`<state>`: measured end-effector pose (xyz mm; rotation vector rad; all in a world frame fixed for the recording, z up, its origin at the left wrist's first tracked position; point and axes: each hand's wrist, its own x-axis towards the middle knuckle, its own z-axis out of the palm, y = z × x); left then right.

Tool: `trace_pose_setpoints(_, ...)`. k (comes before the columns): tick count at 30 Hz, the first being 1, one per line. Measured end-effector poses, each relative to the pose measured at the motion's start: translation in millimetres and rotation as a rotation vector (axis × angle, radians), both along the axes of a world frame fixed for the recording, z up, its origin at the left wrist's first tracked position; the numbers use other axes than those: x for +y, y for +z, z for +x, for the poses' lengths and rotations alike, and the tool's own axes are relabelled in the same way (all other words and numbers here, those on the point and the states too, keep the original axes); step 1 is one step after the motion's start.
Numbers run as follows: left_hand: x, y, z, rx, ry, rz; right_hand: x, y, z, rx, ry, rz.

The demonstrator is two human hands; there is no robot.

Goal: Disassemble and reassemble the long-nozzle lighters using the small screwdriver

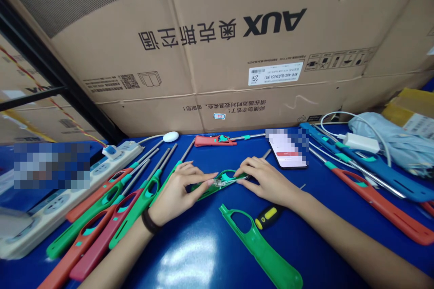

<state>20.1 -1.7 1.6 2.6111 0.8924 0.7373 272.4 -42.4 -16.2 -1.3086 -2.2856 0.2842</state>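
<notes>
An opened green gas lighter (206, 195) lies on the blue table between my hands, its inner parts and a teal trigger showing. My left hand (178, 192) is closed, thumb and fingers pinching a small clear part (217, 183) at the lighter's middle. With thumb and fingertips, my right hand (266, 179) pinches the lighter near its neck; what exactly is under those fingertips is partly hidden. The metal tube (267, 153) sticks out beyond the right hand. Nearer me lies a loose green shell half (262, 253). Beside it is a black and yellow screwdriver (269, 217), partly behind my right forearm.
Several lighters, including a crimson lighter (105, 239), lie at left beside a white power strip (54, 203). A red lighter (215, 141) and a phone (288, 149) lie at the back. At right are an orange lighter (383, 205) and blue lighters (396, 176). A large cardboard box (217, 67) stands behind.
</notes>
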Motion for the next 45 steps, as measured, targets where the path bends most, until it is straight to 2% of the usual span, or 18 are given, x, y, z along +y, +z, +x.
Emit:
trace_pose_setpoints(11, -1, 6.7, 0, 0.145, -0.07, 0.011, 1, 0.3, 1, 0.0, 0.005, 0.001)
trace_pose_setpoints(23, -3, 15.3, 1, 0.225, -0.042, 0.114, -1, 2.3, -1, 0.002, 0.006, 0.015)
trace_pose_setpoints(37, -5, 17.1, 1, 0.248, 0.019, 0.098, -2, 2.7, 0, -0.008, -0.01, 0.014)
trace_pose_setpoints(45, -1, 17.2, -1, 0.264, 0.0, 0.081, -2, 3.5, 0, -0.022, -0.001, 0.008)
